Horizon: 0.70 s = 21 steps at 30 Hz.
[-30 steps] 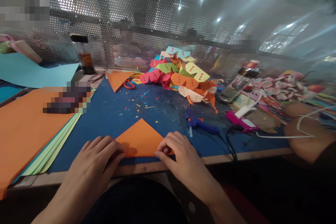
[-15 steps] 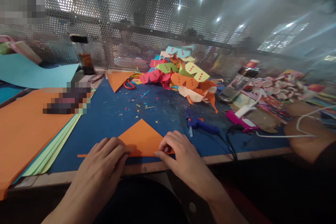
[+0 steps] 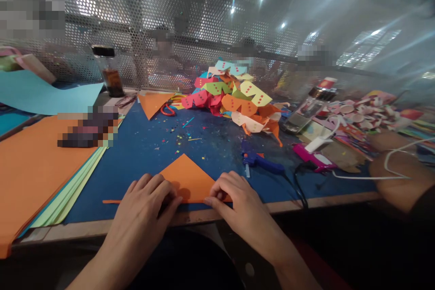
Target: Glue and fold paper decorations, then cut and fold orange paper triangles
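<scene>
A folded orange paper (image 3: pixel 190 180) lies near the table's front edge, its peak pointing away and a narrow strip sticking out at the left. My left hand (image 3: pixel 146 201) has its curled fingers closed on the paper's near edge, left of the middle. At the right part of the same edge, my right hand (image 3: pixel 234 195) pinches the paper between thumb and fingers. The blue glue gun (image 3: pixel 261 162) lies just beyond my right hand.
Orange sheets (image 3: pixel 30 158) and a dark phone (image 3: pixel 90 130) are at the left. Behind stand a jar (image 3: pixel 112 74), scissors (image 3: pixel 168 108) and a colourful paper pile (image 3: pixel 234 97). At the right are a bottle (image 3: pixel 307 108), a pink device (image 3: pixel 314 158), cables and another person's arm (image 3: pixel 401 181).
My left hand has slid right along the paper's near edge, closer to my right hand. My right hand has shifted slightly right, still pinching the edge.
</scene>
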### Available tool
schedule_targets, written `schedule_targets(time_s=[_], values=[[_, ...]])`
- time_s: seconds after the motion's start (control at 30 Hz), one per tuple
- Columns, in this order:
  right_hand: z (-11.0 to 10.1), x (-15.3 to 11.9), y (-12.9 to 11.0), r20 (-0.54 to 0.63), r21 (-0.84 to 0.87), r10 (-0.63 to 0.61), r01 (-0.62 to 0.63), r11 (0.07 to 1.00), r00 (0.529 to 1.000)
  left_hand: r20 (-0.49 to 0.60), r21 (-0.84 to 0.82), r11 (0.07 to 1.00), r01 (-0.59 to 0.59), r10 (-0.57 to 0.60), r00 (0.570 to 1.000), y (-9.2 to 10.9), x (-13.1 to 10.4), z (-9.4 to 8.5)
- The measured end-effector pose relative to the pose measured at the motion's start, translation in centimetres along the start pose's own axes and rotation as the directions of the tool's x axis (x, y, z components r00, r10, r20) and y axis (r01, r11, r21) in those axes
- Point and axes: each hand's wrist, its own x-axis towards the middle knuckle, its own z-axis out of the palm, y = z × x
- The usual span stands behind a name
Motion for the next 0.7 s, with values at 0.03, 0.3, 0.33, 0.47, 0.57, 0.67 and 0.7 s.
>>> schedule_targets(time_s=[0.03, 0.3, 0.33, 0.47, 0.57, 0.67, 0.7], values=[[-0.1, -0.1, 0.1, 0.0, 0.008, 0.003, -0.003, 1.0, 1.0, 0.001, 0.005, 1.0, 0.002, -0.002, 1.0, 0.0, 0.0, 0.0], [-0.3, -0.7, 1.0, -0.024, 0.015, 0.015, -0.015, 1.0, 1.0, -0.035, 0.017, 1.0, 0.021, -0.02, 0.999, 0.0, -0.2, -0.1], [-0.3, -0.8, 1.1, -0.029, 0.015, 0.024, -0.024, 1.0, 0.999, -0.035, 0.017, 1.0, 0.023, -0.023, 0.999, -0.1, -0.3, -0.1], [-0.3, -1.0, 1.3, -0.038, 0.008, 0.032, -0.032, 0.999, 0.999, -0.038, 0.012, 1.0, 0.017, -0.017, 0.999, -0.3, -0.5, -0.1], [-0.3, -1.0, 1.2, -0.056, -0.019, 0.029, -0.03, 0.999, 0.998, -0.048, 0.016, 1.0, 0.021, -0.02, 0.999, -0.3, -0.5, -0.2], [-0.2, -0.9, 1.2, -0.071, -0.06, 0.024, -0.028, 0.998, 0.997, -0.053, 0.02, 0.999, 0.028, -0.027, 0.998, -0.2, -0.6, -0.3], [-0.2, -0.8, 1.3, -0.073, -0.069, 0.021, -0.026, 0.997, 0.997, -0.057, 0.019, 0.999, 0.028, -0.027, 0.998, -0.2, -0.6, -0.4]])
